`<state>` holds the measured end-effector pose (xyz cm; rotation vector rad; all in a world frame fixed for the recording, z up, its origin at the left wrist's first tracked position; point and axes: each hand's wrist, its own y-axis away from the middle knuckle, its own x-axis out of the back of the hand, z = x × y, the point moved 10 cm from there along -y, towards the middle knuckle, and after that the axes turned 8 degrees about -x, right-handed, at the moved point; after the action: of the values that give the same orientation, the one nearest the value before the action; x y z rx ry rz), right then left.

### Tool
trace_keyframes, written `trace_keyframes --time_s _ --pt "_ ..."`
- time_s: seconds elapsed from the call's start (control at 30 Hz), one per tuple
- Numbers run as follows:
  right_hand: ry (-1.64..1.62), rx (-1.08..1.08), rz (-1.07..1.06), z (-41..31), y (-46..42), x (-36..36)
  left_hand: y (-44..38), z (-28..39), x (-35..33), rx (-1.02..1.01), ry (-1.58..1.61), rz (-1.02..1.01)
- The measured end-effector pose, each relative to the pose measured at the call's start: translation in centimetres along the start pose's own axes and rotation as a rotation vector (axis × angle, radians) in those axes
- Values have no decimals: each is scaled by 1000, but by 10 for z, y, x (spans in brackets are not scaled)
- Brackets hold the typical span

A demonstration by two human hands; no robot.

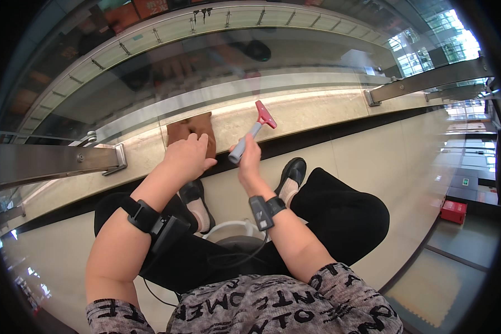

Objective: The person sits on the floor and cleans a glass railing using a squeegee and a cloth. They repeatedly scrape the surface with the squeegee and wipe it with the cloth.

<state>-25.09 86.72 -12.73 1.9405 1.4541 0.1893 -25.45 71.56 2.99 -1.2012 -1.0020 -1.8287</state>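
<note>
My right hand [249, 156] is closed round the grey handle of a scraper [246, 142], whose red head points up and away above the pale stone ledge. A brown cloth [191, 128] lies on that ledge, close to the base of the glass panel [217, 62]. Over the near part of the cloth rests my left hand [188, 156], fingers spread and thumb out to the right. The contact under its palm is hidden. The glass shows faint reflections of the hand and the red scraper head.
Metal railing posts [67, 163] [430, 79] slant at both sides of the ledge [317, 108]. A black strip [292, 144] edges the tiled floor [359, 154]. My shoes stand near it, with a white ring-shaped thing [234, 225] between my legs. A red box [454, 211] stands far right.
</note>
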Motion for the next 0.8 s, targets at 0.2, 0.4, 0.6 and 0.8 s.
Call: trace_keyframes --time_s 0.2,0.4,0.6,0.8 --pt "388 376 -294 -12 107 -77 2 -3 9 275 400 -365" --pt "752 705 -573 -29 133 -125 32 -48 38 432 335 -160" --pt "1046 687 -266 25 73 -108 50 -63 89 521 415 90" --pt "1387 865 -261 43 55 -120 45 -60 97 509 410 113"
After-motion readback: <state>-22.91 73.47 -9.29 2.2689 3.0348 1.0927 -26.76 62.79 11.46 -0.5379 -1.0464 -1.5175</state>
